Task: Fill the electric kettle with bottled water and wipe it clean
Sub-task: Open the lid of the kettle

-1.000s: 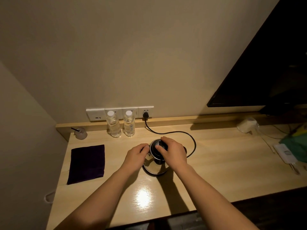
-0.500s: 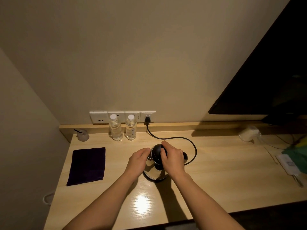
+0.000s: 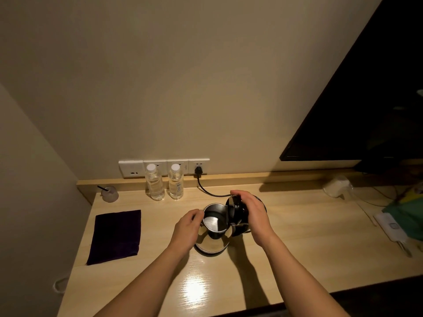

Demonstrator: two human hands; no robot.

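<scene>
A shiny steel electric kettle (image 3: 211, 241) stands at the middle of the wooden desk (image 3: 297, 236). Its black lid (image 3: 232, 212) is swung up and the inside shows. My right hand (image 3: 254, 213) grips the raised lid and handle from the right. My left hand (image 3: 188, 227) rests against the kettle's left side by the rim. Two capped clear water bottles (image 3: 155, 182) (image 3: 175, 181) stand upright at the back by the wall sockets. A dark purple cloth (image 3: 116, 235) lies flat on the left of the desk.
The kettle's black cord (image 3: 206, 189) runs to a plug in the wall socket (image 3: 198, 167). A small cup with a black stick (image 3: 109, 193) sits back left. A dark TV screen (image 3: 366, 99) hangs at right, with a white remote (image 3: 390, 226) and clutter below it.
The kettle lid was closed under my right hand; now it is swung open to the right. The view has dropped slightly, so the desk sits lower in frame.
</scene>
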